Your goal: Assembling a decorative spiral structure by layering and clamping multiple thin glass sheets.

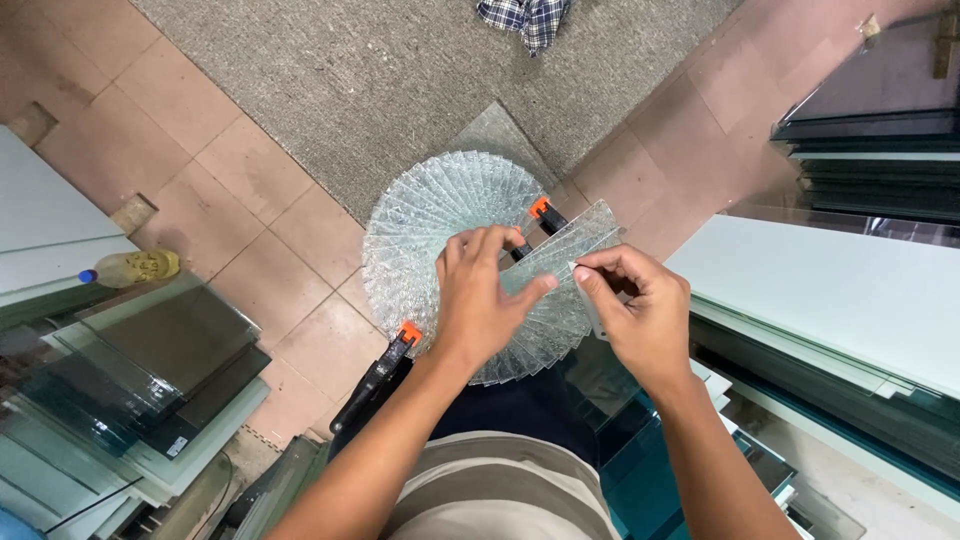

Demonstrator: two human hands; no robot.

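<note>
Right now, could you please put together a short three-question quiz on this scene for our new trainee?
1. True or false: the left hand lies flat on the round fan of glass strips.
2. What does the right hand pinch? A) a bottle B) a glass strip C) a cloth
3. What colour are the clamp tips on the fan?

Key: 1 true; 2 B; 3 orange.

Even, soft overhead light, weak shadows. Sharp focus centre. Mild glare on glass sheets (870,110) top right. Wide-angle bending at edges. No motion blur.
</note>
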